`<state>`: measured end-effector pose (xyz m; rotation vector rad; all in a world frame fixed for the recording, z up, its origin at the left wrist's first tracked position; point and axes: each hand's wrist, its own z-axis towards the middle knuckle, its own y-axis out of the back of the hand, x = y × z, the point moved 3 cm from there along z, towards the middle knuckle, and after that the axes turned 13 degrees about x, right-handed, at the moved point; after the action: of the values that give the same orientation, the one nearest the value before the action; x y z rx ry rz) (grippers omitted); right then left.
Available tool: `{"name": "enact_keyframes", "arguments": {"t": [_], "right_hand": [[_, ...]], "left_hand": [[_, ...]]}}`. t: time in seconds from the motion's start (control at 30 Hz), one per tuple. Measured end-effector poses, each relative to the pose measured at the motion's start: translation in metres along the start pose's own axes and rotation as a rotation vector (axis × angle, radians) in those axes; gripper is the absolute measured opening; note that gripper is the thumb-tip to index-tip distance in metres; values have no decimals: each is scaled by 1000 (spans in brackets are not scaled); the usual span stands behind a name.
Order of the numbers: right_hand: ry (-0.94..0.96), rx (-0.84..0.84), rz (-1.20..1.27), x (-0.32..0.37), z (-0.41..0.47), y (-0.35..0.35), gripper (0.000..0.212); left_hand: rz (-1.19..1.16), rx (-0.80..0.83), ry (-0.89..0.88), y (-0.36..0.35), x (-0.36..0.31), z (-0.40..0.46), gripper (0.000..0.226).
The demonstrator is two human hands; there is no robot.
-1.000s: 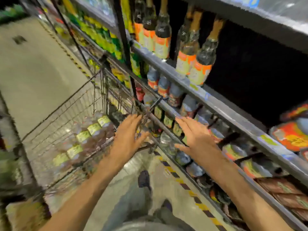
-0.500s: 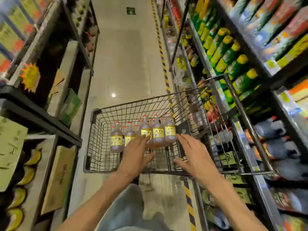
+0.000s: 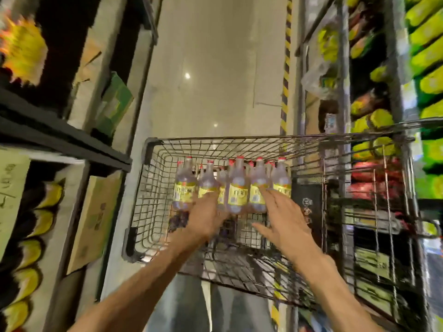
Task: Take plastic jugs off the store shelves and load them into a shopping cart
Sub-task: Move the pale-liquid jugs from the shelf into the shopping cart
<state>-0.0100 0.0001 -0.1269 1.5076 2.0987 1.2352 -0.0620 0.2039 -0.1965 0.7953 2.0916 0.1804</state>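
Both the left hand (image 3: pixel 206 218) and right hand (image 3: pixel 286 220) are held flat and empty over the cart (image 3: pixel 153 188), with the jugs (image 3: pixel 236 185) clustered upright just beyond the fingertips, shelves (image 3: pixel 60 137) flanking.

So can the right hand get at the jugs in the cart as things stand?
Probably yes. The right hand is open above the cart, fingertips already at the jugs; the basket top is open and nothing lies between, though blur hides actual contact.

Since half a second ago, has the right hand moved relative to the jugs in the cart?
Yes, slightly: the right hand has reached forward, its fingertips now overlapping the yellow-labelled jugs in the cart.
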Motion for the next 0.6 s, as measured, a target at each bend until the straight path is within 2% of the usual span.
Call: {"name": "enact_keyframes", "arguments": {"t": [0.07, 0.1, 0.23, 0.33, 0.4, 0.43, 0.6], "right_hand": [[-18, 33, 30, -12, 24, -11, 97], [-32, 46, 51, -17, 34, -18, 98], [-63, 68, 101, -42, 69, -45, 98], [-144, 89, 175, -65, 89, -76, 97], [-198, 55, 274, -75, 96, -92, 95], [-223, 47, 324, -78, 98, -99, 94], [-325, 40, 528, -87, 108, -114, 95]], "left_hand": [[-109, -19, -8, -13, 0, 35, 48], [-138, -49, 12, -21, 5, 54, 53], [-174, -65, 160, -68, 43, 128, 90], [-178, -89, 287, -88, 57, 157, 102], [-202, -126, 313, -93, 54, 163, 116], [-239, -143, 308, -94, 55, 166, 115], [-467, -143, 213, -85, 72, 166, 84]]}}
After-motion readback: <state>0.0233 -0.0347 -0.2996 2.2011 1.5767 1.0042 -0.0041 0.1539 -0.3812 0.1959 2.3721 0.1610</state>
